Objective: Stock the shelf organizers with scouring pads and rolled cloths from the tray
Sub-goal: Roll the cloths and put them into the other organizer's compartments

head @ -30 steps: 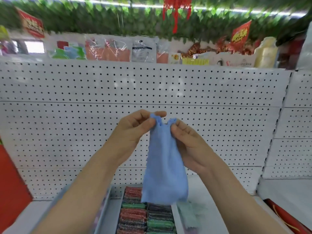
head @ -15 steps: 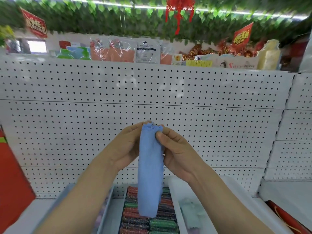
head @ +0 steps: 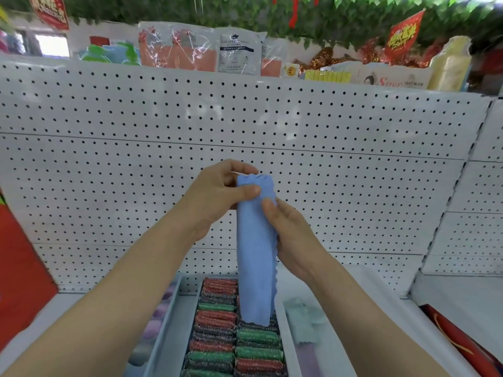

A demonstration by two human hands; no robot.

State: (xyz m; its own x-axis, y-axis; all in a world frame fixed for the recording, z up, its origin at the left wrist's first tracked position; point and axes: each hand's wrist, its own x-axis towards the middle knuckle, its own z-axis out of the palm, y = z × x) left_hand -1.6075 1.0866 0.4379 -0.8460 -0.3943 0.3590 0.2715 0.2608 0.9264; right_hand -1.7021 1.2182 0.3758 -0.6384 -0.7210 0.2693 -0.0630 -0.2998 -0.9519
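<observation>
Both hands (head: 217, 197) (head: 294, 240) grip blue cloth (head: 255, 254), long axis vertical, hanging down.

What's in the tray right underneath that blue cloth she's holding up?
Rows of red, green and dark scouring pads fill the organizer. The hanging blue cloth hides part of the right-hand row.

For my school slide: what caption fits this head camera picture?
Both hands fold a blue cloth lengthwise above scouring pads.

Both forearms raised; left hand (head: 215, 194) pinching, right hand (head: 292, 235) cupped.
</observation>
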